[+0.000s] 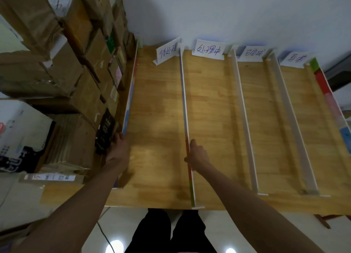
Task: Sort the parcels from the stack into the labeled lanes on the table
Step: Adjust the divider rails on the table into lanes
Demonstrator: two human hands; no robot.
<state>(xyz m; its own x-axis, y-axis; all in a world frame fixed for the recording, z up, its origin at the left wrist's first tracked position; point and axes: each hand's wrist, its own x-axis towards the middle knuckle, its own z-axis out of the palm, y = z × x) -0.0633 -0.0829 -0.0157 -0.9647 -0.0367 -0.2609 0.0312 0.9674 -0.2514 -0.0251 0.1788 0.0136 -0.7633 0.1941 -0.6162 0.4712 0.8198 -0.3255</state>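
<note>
A tall stack of brown cardboard parcels (62, 66) fills the left side beside the wooden table (157, 104). White dividers split the table into lanes, each with a handwritten white label card (168, 51) at the far end. My left hand (117, 148) reaches to the stack's edge and is closed around a small black parcel (105, 131). My right hand (197, 156) rests on the second divider (184, 100), fingers curled around its near part. No parcel lies in any lane.
The other label cards (208, 50), (253, 53), (295, 58) stand along the white wall. A coloured board (330, 99) borders the table's right side. A white printed box (20, 131) sits low on the left. My legs and a cable show below the table's front edge.
</note>
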